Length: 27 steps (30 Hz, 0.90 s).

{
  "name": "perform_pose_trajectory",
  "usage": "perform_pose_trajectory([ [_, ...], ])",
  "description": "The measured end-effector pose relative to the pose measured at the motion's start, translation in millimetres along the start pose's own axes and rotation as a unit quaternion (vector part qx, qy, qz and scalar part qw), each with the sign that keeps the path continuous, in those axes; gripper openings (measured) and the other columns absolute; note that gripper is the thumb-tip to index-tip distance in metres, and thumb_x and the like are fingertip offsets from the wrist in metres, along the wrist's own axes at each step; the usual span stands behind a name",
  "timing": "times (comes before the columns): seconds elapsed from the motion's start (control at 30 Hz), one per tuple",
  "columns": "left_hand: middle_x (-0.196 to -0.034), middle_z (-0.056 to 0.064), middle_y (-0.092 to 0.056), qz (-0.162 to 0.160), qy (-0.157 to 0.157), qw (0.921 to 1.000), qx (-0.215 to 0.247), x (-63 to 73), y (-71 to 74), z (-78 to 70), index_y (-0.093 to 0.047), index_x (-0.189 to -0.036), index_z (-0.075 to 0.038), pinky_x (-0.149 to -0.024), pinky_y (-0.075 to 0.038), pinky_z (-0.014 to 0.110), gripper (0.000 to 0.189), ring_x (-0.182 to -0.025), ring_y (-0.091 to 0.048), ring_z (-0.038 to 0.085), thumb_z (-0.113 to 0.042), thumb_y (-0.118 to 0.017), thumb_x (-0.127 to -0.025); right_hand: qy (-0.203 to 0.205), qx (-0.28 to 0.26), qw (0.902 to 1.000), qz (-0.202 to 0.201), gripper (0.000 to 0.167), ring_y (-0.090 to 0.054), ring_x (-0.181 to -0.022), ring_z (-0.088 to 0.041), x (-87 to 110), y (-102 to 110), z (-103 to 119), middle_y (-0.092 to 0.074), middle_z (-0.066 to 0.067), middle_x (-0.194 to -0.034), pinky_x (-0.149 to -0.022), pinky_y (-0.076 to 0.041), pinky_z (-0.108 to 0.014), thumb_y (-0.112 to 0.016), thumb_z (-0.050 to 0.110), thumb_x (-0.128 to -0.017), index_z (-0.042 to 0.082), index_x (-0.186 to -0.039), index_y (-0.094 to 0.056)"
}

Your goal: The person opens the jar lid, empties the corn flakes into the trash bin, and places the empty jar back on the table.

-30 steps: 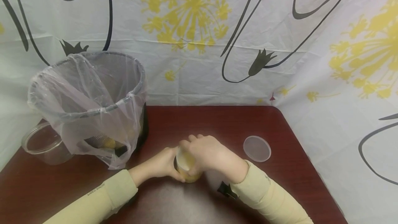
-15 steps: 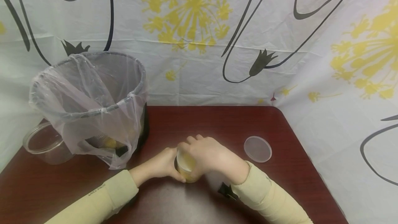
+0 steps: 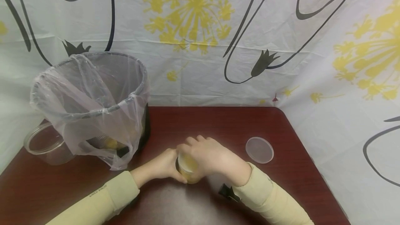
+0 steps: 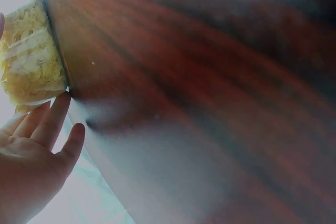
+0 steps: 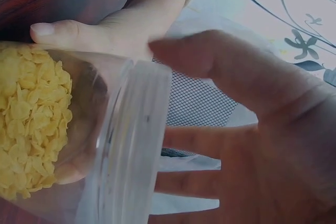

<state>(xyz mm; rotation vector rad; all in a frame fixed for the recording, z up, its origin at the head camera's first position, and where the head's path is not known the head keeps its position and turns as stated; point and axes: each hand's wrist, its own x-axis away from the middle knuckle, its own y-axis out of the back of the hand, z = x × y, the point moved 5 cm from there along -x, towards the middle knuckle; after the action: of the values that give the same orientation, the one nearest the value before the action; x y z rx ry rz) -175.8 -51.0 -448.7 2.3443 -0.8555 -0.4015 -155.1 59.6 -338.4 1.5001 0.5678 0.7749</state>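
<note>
Both hands are on a clear plastic jar (image 5: 34, 124) of yellow flakes that stands on the table. From the left side my left hand (image 3: 162, 166) grips the jar's body, its thumb along the front; in the left wrist view its fingers reach round the flakes (image 4: 34, 51) near the base. My right hand (image 3: 214, 159) is over the top of the jar, with thumb and fingers round the rim of a translucent screw lid (image 5: 139, 145). The lid sits on the jar's mouth. The fingertips of the right hand are partly hidden behind the lid.
A mesh wastebasket (image 3: 145, 127) with a translucent liner stands at the left. Beside it is a clear tub (image 3: 53, 153) without a lid. A loose round lid (image 3: 259, 150) lies on the right of the dark red table (image 3: 206, 122). A patterned curtain (image 3: 187, 86) hangs behind.
The right hand has shifted and turned very slightly over the lid. The left hand and the jar have stayed in place.
</note>
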Motion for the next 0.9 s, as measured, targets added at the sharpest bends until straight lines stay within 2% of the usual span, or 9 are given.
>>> perform_pose_trajectory([
  [0.27,-0.096,-0.008,-0.064,0.005,0.012,0.9998,0.016,0.8,-0.4,-0.1,-0.057,-0.113,-0.011,-0.080,-0.050,0.028,0.069,-0.088,-0.060,0.007,-0.033,-0.091,-0.057,-0.064,0.015,0.9978,0.010,0.093,-0.055,-0.096,-0.025,-4.2,2.2,-1.8,-0.054,-0.002,-0.116,-0.064,-0.051,-0.037,-0.077,0.065,-0.058,0.019,-0.135,-0.051],
  [0.47,-0.101,-0.004,-0.064,0.004,0.009,0.9999,0.012,0.7,0.0,-1.2,-0.053,-0.122,-0.009,-0.080,-0.050,0.028,0.080,-0.090,-0.060,0.009,-0.033,-0.091,-0.057,-0.084,0.038,0.9957,0.003,0.094,-0.058,-0.086,-0.026,-4.5,2.1,-2.8,-0.058,-0.006,-0.104,-0.061,-0.052,-0.037,-0.074,0.070,-0.058,0.014,-0.130,-0.053],
  [0.67,-0.103,-0.004,-0.064,0.002,0.006,0.9999,0.014,0.7,0.4,-2.0,-0.051,-0.127,-0.012,-0.081,-0.050,0.029,0.083,-0.091,-0.060,0.010,-0.031,-0.091,-0.057,-0.084,0.043,0.9955,0.000,0.078,-0.058,-0.073,-0.022,-4.8,1.6,-1.8,-0.055,-0.002,-0.087,-0.056,-0.050,-0.034,-0.075,0.065,-0.060,0.011,-0.114,-0.058],
  [0.9,-0.105,-0.005,-0.064,0.008,0.010,0.9995,0.028,0.8,-0.1,-0.8,-0.051,-0.126,-0.013,-0.083,-0.050,0.029,0.080,-0.094,-0.060,0.011,-0.031,-0.091,-0.059,-0.075,0.032,0.9966,0.013,0.065,-0.053,-0.073,-0.019,-5.6,0.6,-2.5,-0.051,0.002,-0.086,-0.053,-0.047,-0.033,-0.076,0.058,-0.063,0.016,-0.109,-0.059],
])
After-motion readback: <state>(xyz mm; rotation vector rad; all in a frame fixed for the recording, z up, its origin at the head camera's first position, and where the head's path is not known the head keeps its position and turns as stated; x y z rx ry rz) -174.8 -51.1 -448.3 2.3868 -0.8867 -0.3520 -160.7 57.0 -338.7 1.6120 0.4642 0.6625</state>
